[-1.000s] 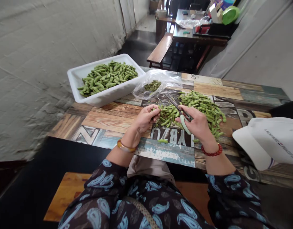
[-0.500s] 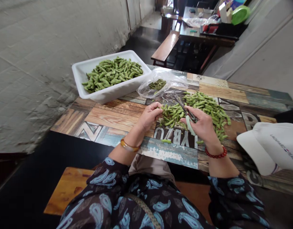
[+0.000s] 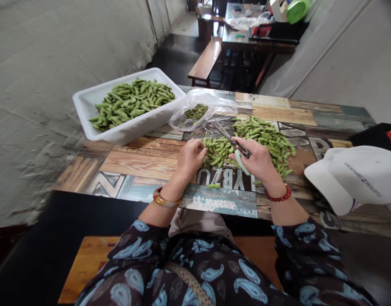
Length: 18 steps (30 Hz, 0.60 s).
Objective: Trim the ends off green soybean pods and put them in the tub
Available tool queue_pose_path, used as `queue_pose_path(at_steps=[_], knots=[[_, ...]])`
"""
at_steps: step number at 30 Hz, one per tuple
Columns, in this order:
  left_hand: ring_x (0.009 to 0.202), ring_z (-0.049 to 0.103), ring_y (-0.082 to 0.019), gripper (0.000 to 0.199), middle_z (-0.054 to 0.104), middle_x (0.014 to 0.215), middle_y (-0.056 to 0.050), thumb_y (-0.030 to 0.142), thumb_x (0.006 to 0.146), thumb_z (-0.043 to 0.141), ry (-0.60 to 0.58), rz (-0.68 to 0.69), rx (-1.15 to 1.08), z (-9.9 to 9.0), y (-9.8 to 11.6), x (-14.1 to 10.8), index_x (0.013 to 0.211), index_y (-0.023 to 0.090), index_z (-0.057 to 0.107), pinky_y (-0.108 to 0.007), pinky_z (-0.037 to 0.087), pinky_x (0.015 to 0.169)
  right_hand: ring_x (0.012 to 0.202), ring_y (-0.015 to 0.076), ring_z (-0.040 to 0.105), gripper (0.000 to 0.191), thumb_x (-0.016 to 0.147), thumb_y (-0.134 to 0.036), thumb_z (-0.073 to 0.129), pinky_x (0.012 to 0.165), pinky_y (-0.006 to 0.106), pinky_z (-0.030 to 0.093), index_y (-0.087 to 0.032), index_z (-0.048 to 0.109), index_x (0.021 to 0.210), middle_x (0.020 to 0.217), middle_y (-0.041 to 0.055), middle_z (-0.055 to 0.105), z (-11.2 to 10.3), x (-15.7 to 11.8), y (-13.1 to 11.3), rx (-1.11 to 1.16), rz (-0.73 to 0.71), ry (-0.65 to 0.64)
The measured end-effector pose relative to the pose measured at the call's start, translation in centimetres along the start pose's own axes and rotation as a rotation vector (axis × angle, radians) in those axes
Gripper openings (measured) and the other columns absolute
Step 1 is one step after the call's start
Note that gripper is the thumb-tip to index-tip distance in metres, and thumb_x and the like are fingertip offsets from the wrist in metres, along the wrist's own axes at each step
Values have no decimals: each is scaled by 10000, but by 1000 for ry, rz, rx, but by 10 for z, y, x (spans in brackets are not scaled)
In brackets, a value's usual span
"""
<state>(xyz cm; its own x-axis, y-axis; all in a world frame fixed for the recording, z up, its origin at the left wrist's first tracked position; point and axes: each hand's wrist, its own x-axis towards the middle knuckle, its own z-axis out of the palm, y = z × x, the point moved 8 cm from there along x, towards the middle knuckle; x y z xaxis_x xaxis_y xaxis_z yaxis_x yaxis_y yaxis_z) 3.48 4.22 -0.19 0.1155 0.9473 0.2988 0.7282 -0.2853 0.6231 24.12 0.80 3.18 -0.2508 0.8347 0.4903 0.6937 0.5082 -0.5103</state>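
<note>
My right hand (image 3: pixel 255 158) is closed around a pair of scissors (image 3: pixel 241 160) with pale green handles, the blades pointing up and left over the table. At the left edge of the loose edamame pods (image 3: pixel 262 136), my left hand (image 3: pixel 191 156) has its fingers pinched together; what they hold, if anything, is hidden. A single pod (image 3: pixel 213 185) lies apart near the front. Behind my hands a clear plastic bag (image 3: pixel 179 120) holds small green-brown trimmings (image 3: pixel 196 111). More pods (image 3: pixel 131 102) fill a white plastic tub (image 3: pixel 125 134) at the back left.
The patterned wooden table (image 3: pixel 144 157) runs between a whitish wall (image 3: pixel 39 76) and the right wall. A white cap (image 3: pixel 355 178) lies at the right, with a black item (image 3: pixel 374 135) behind it. Farther back stand a bench (image 3: pixel 205 59) and another table (image 3: pixel 230 36).
The view has swung, so the scene sits farther left in it. My left hand has turned, with its back more toward me. The scissors stay in my right hand.
</note>
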Motion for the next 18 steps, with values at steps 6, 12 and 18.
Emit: queue_pose_path(at_steps=[6, 12, 18], knots=[[772, 566, -182, 77, 611, 833, -43, 179, 856, 590, -97, 87, -9, 9, 15, -4, 877, 204, 660, -289, 405, 703, 844, 221, 673, 439, 839, -368, 719, 817, 359, 552, -225, 666, 1251, 1001, 79, 731, -1, 0, -2, -6, -6, -3], [713, 557, -186, 77, 604, 811, -47, 288, 795, 718, -319, 186, -31, 35, 29, -14, 828, 219, 708, -280, 354, 634, 858, 226, 670, 435, 844, -342, 705, 821, 372, 554, -229, 656, 1261, 1007, 80, 726, 0, 0, -2, -3, 4, -17], [697, 530, -154, 35, 571, 732, -21, 151, 749, 692, -294, 131, -316, 26, 27, -7, 760, 183, 702, -261, 364, 659, 841, 222, 670, 418, 845, -329, 697, 810, 370, 558, -233, 661, 1251, 995, 74, 730, 1, 0, -2, -14, 7, -23]])
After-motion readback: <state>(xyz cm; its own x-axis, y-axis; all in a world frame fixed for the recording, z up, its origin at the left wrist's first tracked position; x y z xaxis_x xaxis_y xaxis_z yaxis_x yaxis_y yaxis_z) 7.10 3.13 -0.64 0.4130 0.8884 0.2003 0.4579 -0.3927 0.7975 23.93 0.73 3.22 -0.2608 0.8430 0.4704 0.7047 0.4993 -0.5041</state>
